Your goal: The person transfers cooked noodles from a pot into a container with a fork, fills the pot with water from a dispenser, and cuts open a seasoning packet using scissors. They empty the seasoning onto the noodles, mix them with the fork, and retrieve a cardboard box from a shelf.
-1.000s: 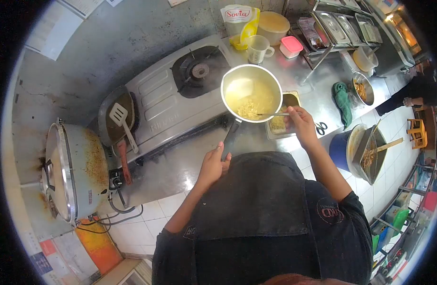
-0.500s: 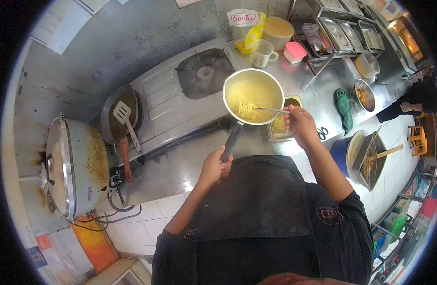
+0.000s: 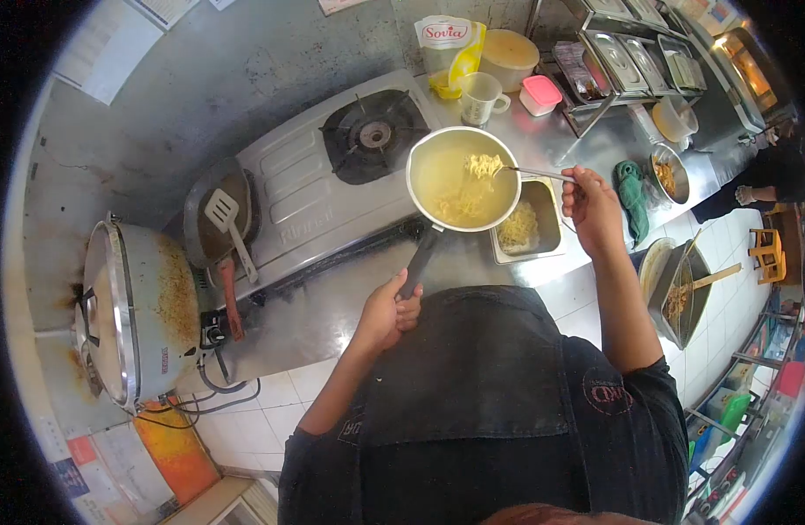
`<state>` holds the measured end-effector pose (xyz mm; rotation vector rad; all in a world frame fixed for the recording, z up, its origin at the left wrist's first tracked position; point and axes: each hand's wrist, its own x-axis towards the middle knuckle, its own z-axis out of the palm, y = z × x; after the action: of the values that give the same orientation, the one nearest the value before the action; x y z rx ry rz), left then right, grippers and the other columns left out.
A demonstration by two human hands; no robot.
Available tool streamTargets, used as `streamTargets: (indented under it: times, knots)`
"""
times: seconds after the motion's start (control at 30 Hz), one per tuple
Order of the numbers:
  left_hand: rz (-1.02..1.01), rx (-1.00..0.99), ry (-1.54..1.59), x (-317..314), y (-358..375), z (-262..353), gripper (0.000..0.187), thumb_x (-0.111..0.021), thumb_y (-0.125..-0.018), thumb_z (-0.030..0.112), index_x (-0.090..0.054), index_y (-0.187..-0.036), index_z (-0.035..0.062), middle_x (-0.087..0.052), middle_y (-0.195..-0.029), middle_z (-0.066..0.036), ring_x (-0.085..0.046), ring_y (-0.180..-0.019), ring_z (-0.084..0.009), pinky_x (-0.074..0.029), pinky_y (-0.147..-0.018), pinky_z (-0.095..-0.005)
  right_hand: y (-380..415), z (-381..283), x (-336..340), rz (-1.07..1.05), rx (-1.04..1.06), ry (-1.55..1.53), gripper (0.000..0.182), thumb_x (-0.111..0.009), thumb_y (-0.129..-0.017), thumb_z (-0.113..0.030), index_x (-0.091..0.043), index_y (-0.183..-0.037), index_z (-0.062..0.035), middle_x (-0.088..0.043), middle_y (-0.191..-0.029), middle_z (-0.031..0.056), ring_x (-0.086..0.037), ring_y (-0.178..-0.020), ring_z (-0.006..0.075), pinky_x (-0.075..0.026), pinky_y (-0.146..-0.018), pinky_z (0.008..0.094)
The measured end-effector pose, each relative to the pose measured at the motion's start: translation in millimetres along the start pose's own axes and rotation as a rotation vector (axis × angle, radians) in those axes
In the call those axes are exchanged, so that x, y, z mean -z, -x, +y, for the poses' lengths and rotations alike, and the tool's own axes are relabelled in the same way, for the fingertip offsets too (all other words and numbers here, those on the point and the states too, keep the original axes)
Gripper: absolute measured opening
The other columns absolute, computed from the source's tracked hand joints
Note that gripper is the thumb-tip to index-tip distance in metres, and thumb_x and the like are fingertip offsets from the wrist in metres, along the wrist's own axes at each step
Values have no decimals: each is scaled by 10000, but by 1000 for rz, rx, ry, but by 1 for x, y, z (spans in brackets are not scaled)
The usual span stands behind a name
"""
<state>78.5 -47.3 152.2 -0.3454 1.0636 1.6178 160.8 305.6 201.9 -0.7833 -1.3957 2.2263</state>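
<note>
My left hand (image 3: 386, 308) grips the dark handle of a steel saucepan (image 3: 462, 140), held just above the counter beside the gas stove (image 3: 332, 171). The pan holds yellow broth and noodles (image 3: 463, 199). My right hand (image 3: 592, 206) holds a fork (image 3: 533, 173) whose tip lifts a clump of noodles at the pan's far rim. A rectangular metal tray (image 3: 551, 229) with noodles in it lies on the counter to the right of the pan, below the fork.
A frying pan with a slotted spatula (image 3: 223, 214) sits on the left burner, a large rice cooker (image 3: 127, 311) further left. A Sovia oil pouch (image 3: 446, 44), measuring cup (image 3: 483, 94), pink-lidded tub (image 3: 539, 93), green cloth (image 3: 633, 188) and food containers line the counter. Another person (image 3: 765, 179) stands far right.
My right hand has moved right and up, lifting noodles on the fork from the middle of the pan to its far rim. The tray beside the pan is now uncovered.
</note>
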Motion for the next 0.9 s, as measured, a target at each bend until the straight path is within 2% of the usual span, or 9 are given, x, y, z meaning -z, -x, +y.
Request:
streamTargets:
  times: [0.53, 0.9]
  knots:
    - [94, -99, -164, -1, -3, -4, 449, -438, -1019, 448, -533, -892, 29, -330, -537, 66, -264, -416, -59, -196, -413, -249, 9, -55, -7, 11, 123, -3, 229, -569, -980, -221, -618, -1009, 1, -590, -759, 31, -534, -606, 104, -428, -524, 248]
    - [65, -88, -159, 4, -6, -4, 436, -420, -1029, 434, -532, -872, 43, -339, -547, 71, -274, -417, -54, -200, -411, -247, 21, -91, -16, 3, 198, 8, 226, -565, -980, -204, -622, -1014, 13, -582, -736, 34, -520, -590, 96, -415, -515, 237]
